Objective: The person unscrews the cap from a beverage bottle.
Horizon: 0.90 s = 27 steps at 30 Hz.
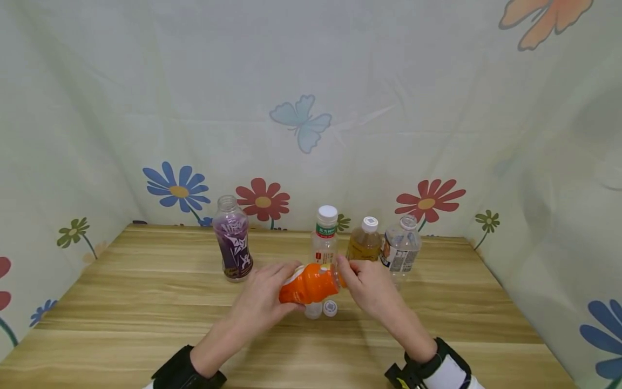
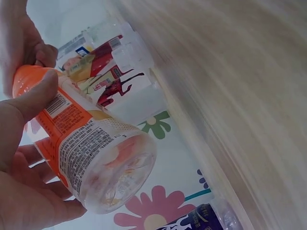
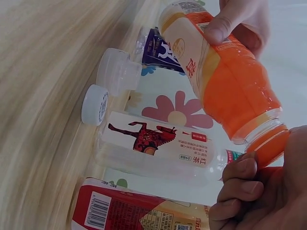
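An orange-labelled drink bottle [image 1: 311,285] is held tilted above the table between both hands. My left hand [image 1: 264,292] grips its body, with thumb and fingers on opposite sides, as the left wrist view [image 2: 33,191] confirms. Over at the neck, my right hand [image 1: 371,286] pinches the orange bottle cap [image 3: 269,146] with curled fingers. Clear neck plastic shows beside that cap in the right wrist view; whether it is still threaded on, I cannot tell. Below the bottle lie a translucent cap [image 1: 313,310] and a small white cap [image 1: 330,308].
A purple-labelled bottle [image 1: 233,243] without a cap stands at left on the wooden table [image 1: 146,302]. Behind my hands are a white-capped clear bottle [image 1: 324,237], a white-capped amber bottle [image 1: 364,243] and an uncapped clear bottle [image 1: 401,248]. Flowered cloth [image 1: 194,108] hangs behind.
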Motion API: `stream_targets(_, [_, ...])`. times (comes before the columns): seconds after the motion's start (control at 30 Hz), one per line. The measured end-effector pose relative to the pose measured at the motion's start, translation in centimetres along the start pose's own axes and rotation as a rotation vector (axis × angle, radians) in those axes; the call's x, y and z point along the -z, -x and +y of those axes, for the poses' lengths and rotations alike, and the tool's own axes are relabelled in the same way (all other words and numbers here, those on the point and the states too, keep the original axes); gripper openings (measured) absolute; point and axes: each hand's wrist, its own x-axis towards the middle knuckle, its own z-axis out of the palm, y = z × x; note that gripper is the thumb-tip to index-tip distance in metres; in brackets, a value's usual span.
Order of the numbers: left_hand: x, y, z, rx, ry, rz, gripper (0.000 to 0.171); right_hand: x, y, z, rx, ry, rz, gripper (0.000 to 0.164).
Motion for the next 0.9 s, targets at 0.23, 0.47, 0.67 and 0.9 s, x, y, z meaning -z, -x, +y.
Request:
stream_targets(0.23, [0.24, -0.03, -0.05, -0.013, 0.03, -0.001, 0.075, -0.19, -0.07, 0.17, 0.05, 0.007, 0.046, 0.054])
stream_targets(0.47, [0.43, -0.08, 0.05, -0.023, 0.046, 0.0, 0.074, -0.23, -0.04, 0.29, 0.055, -0.019, 0.041, 0.05])
stream_targets(0.67, [0.38, -0.1, 0.01, -0.008, 0.085, -0.001, 0.074, -0.29, -0.04, 0.33, 0.078, -0.035, 0.06, 0.047])
stream_targets(0.9, [0.18, -0.02, -0.47, 0.001, 0.157, -0.045, 0.076, -0.46, -0.16, 0.6, 0.173, -0.005, 0.125, 0.04])
